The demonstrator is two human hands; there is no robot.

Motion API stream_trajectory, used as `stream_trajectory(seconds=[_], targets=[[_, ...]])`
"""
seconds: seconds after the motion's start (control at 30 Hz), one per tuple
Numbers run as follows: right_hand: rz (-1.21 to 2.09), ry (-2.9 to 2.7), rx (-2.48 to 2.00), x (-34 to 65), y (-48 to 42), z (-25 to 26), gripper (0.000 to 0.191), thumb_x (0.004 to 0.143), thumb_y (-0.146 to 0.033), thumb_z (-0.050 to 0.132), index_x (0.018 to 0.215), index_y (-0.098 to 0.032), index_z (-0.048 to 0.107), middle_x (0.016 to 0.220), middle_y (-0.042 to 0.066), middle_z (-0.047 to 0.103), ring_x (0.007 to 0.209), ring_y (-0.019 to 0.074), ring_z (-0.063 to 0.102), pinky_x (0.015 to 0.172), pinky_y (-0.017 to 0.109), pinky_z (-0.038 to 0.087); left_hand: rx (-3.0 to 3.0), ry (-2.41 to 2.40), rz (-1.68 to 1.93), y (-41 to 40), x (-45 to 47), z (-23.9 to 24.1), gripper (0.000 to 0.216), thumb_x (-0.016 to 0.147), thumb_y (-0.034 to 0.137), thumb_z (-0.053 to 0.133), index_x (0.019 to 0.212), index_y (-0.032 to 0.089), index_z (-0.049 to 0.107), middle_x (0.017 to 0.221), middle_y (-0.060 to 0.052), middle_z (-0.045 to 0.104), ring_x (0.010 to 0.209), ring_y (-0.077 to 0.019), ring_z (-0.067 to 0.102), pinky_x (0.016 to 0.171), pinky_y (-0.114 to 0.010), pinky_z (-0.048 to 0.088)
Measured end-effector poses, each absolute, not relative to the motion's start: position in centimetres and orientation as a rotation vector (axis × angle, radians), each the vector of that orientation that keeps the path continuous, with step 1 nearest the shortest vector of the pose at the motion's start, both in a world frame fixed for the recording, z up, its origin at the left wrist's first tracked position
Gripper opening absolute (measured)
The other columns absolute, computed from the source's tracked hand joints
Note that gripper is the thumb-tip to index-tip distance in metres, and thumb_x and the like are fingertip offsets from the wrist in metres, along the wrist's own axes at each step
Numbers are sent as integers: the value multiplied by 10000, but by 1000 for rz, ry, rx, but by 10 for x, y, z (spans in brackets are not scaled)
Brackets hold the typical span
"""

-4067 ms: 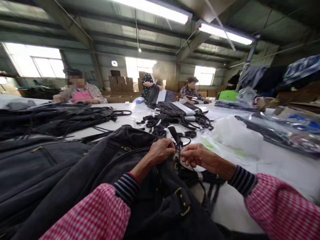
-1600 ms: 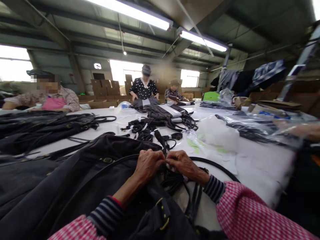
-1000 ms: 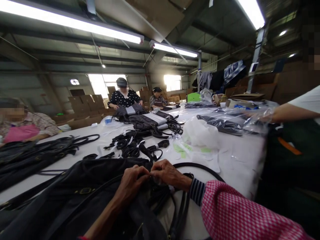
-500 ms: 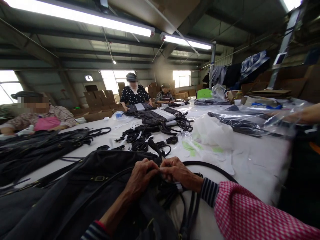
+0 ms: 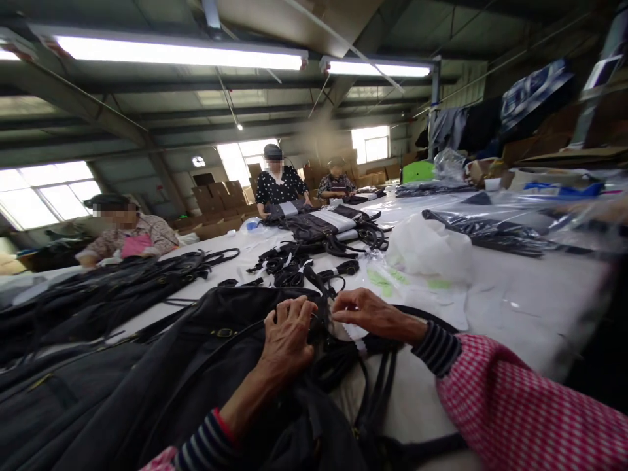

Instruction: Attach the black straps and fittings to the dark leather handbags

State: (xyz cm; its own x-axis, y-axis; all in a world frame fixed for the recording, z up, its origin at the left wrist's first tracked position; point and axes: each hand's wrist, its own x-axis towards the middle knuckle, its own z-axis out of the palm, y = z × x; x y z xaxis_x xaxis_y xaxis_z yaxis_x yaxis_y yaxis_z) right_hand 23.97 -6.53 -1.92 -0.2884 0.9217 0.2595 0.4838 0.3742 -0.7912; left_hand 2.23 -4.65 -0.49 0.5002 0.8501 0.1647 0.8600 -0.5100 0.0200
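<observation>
A large black bag [image 5: 196, 366] lies on the white table [image 5: 515, 307] in front of me. My left hand [image 5: 289, 337] rests on the bag's upper edge, fingers curled and pressing the fabric beside a bundle of black straps [image 5: 343, 356]. My right hand [image 5: 366, 313] is just to the right, thumb and fingers pinched on something small and pale at the strap bundle. A black strap loops out under my right wrist. Both sleeves are red-checked with striped cuffs.
More black bags [image 5: 112, 288] lie at the left. Coiled black straps [image 5: 289, 265] and grey-striped bags [image 5: 328, 226] sit mid-table, with a white plastic bag [image 5: 429, 248] and clear-wrapped goods [image 5: 495, 232] at the right. Three other people [image 5: 279, 183] work at the far side.
My hands, earlier pressed together at the strap bundle, have parted slightly; the left now lies flatter on the bag. The view has swung left and the person at the right edge is gone.
</observation>
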Motion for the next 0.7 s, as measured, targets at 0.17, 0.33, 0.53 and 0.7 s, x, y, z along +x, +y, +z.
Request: stream_trajectory(seconds=[0.17, 0.33, 0.53, 0.7], targets=[[480, -2449, -1420, 278, -113, -14, 277, 835, -361, 708, 1061, -206, 665, 1046, 77, 661, 1031, 282, 596, 876, 381, 456, -2510, -1581, 53, -71, 22, 26, 590, 702, 97, 553, 1271, 248, 514, 1383, -108, 530, 1203, -323, 540, 808, -393, 501], [355, -2504, -1383, 289, -122, -25, 201, 824, -175, 561, 1008, -196, 640, 1052, 88, 669, 1015, 262, 605, 903, 371, 426, -2560, -1693, -101, -74, 18, 48, 445, 701, 60, 542, 1116, 220, 550, 1038, -63, 618, 845, -248, 654, 712, -327, 424], [386, -2392, -1477, 289, -106, 10, 233, 772, -279, 640, 994, -221, 682, 857, 54, 719, 829, 248, 667, 665, 296, 366, -2566, -1869, -511, -53, 8, 97, 322, 649, 112, 591, 941, 228, 524, 749, 40, 617, 702, -170, 614, 598, -260, 397], [108, -2615, -1294, 250, -102, 39, 320, 748, -179, 621, 1066, -193, 651, 963, 103, 755, 888, 278, 707, 662, 306, 384, -2566, -1972, -855, -47, 5, 123, 325, 579, 125, 673, 868, 215, 554, 724, 56, 617, 657, -146, 592, 567, -244, 417]])
